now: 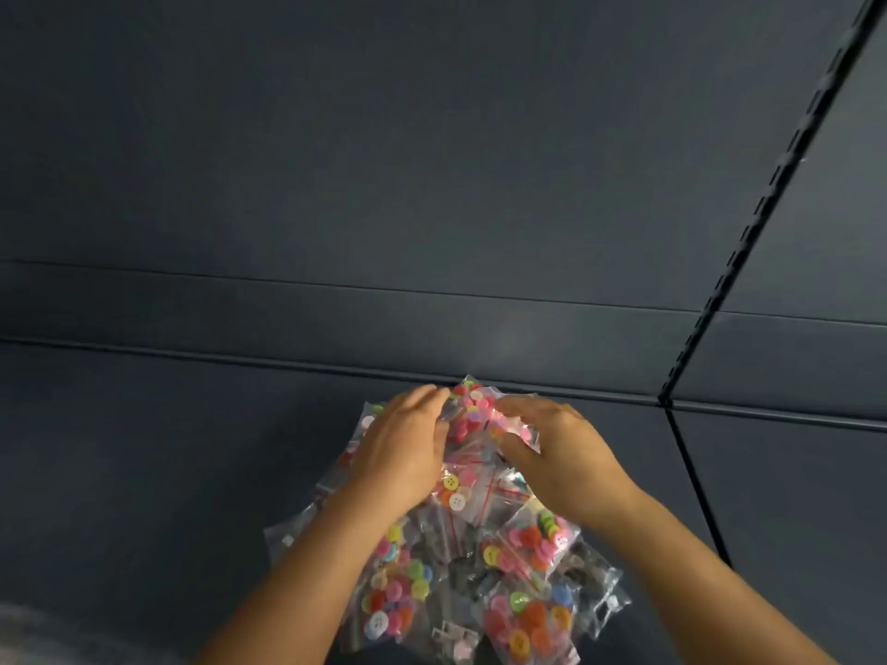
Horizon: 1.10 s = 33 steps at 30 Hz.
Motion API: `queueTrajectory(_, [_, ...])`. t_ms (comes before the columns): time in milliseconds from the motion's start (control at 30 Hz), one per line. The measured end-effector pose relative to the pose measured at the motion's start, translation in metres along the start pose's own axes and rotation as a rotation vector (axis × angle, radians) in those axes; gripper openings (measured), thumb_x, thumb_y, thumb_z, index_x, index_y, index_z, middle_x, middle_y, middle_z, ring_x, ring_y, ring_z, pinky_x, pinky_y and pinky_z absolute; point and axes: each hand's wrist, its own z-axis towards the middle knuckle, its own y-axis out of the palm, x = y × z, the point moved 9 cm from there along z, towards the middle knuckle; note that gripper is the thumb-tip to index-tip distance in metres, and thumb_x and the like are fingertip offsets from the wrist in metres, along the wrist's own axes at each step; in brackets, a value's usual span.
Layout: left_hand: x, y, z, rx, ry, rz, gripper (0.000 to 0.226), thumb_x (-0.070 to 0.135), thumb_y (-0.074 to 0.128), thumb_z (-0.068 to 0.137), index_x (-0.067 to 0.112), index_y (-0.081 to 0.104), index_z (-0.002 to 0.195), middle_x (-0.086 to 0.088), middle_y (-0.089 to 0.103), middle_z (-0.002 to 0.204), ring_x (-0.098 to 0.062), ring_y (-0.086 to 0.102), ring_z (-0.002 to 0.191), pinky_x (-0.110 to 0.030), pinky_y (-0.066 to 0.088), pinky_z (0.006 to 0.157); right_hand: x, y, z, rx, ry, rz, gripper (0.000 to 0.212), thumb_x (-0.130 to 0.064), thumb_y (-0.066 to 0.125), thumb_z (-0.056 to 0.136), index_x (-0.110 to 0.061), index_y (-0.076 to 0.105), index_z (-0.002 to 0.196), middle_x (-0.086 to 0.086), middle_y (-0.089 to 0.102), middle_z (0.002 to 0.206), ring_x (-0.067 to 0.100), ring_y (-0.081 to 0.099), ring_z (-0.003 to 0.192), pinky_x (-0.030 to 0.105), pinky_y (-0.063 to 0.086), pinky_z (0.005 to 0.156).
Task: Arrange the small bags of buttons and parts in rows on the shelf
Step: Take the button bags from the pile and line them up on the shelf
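Bags (446, 544) heaped on shelf (144, 448); upright (768, 194) right.

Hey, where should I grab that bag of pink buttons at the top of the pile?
Probably pinch the pink button bag by its clear upper corner, from the far side: that corner sticks up past the buttons, between the left hand and right hand, and looks flat.

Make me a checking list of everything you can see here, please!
Surface: dark shelf, mostly bare.
Job's things: pile of small clear bags holding colourful buttons and grey parts, heaped, no rows yet.
Clutter: nothing seen.
Hands: left hand and right hand both on the top bag of pink buttons; grip unclear.
Cables: nothing seen.
Surroundings: dark back panel, slotted upright rail on the right.
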Motion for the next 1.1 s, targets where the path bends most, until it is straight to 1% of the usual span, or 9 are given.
queueTrajectory(200, [-0.018,0.020,0.028,-0.113,0.021,0.020,0.056,0.006,0.036,0.098,0.029,0.028,0.147,0.009,0.020,0.157,-0.014,0.021,0.143,-0.034,0.020,0.118,-0.001,0.022,0.026,-0.020,0.083,-0.043,0.041,-0.033,0.050,0.093,-0.022,0.049,0.132,0.004,0.058,0.127,0.025,0.046,0.120,0.036,0.042,0.098])
queueTrajectory(367, [-0.018,0.022,0.037,-0.110,0.101,0.066,0.054,0.007,0.041,0.095,0.033,0.038,0.142,0.008,0.043,0.140,-0.019,0.036,0.127,-0.034,0.031,0.107,0.011,0.031,0.035,-0.013,0.217,0.016,0.049,-0.031,0.060,0.087,-0.017,0.049,0.133,0.003,0.065,0.110,0.023,0.057,0.106,0.032,0.049,0.085])
queueTrajectory(467, [-0.019,0.013,0.039,-0.051,0.090,0.041,0.036,0.017,0.049,0.094,0.034,0.054,0.126,0.008,0.050,0.120,-0.017,0.037,0.117,-0.030,0.030,0.100,0.014,0.035,0.037,-0.025,0.271,0.135,0.049,-0.019,0.063,0.085,-0.018,0.049,0.132,-0.006,0.061,0.084,0.014,0.057,0.077,0.022,0.042,0.065])
queueTrajectory(567, [-0.024,-0.002,0.038,0.037,0.082,-0.019,0.014,0.023,0.058,0.089,0.027,0.065,0.100,0.008,0.055,0.104,-0.017,0.042,0.108,-0.029,0.034,0.092,0.017,0.033,0.039,0.041,0.295,0.260,0.043,-0.009,0.061,0.084,-0.016,0.056,0.126,-0.005,0.060,0.080,0.013,0.056,0.068,0.021,0.043,0.064])
queueTrajectory(700, [-0.028,-0.020,0.032,0.112,0.061,-0.284,0.005,0.019,0.063,0.085,0.020,0.066,0.081,0.011,0.064,0.086,-0.011,0.055,0.087,-0.025,0.044,0.077,0.019,0.029,0.038,0.118,0.305,0.453,0.014,-0.009,0.062,0.085,-0.017,0.070,0.093,-0.010,0.056,0.058,0.004,0.044,0.043,0.019,0.039,0.047])
queueTrajectory(800, [-0.031,-0.026,0.028,0.106,-0.019,-0.531,0.005,0.018,0.064,0.085,0.020,0.064,0.080,0.010,0.062,0.074,-0.002,0.055,0.066,-0.017,0.044,0.063,0.015,0.023,0.034,0.156,0.312,0.617,0.015,-0.015,0.060,0.089,-0.021,0.069,0.079,-0.003,0.063,0.062,0.011,0.046,0.050,0.023,0.039,0.046])
queueTrajectory(867, [-0.028,-0.028,0.025,0.099,-0.040,-0.663,0.006,0.017,0.065,0.084,0.021,0.067,0.088,0.009,0.061,0.075,-0.006,0.055,0.065,-0.024,0.049,0.067,0.011,0.014,0.031,0.192,0.303,0.666,0.018,-0.013,0.057,0.091,-0.021,0.069,0.080,-0.003,0.067,0.064,0.015,0.052,0.057,0.027,0.042,0.051])
queueTrajectory(967, [-0.014,-0.027,0.022,0.029,-0.022,-0.741,0.019,0.018,0.063,0.086,0.025,0.068,0.103,0.009,0.062,0.077,-0.008,0.059,0.066,-0.030,0.053,0.071,-0.001,0.000,0.028,0.218,0.225,0.628,0.021,-0.008,0.055,0.092,-0.024,0.068,0.089,-0.003,0.066,0.067,0.005,0.055,0.054,0.018,0.044,0.054])
queueTrajectory(1100, [0.009,-0.026,0.019,-0.066,0.030,-0.765,0.012,0.016,0.064,0.087,0.026,0.069,0.092,0.004,0.067,0.077,-0.011,0.061,0.064,-0.033,0.054,0.071,-0.010,-0.017,0.018,0.224,0.157,0.568,0.022,-0.009,0.063,0.087,-0.022,0.060,0.104,-0.003,0.070,0.069,-0.003,0.050,0.045,0.009,0.036,0.046])
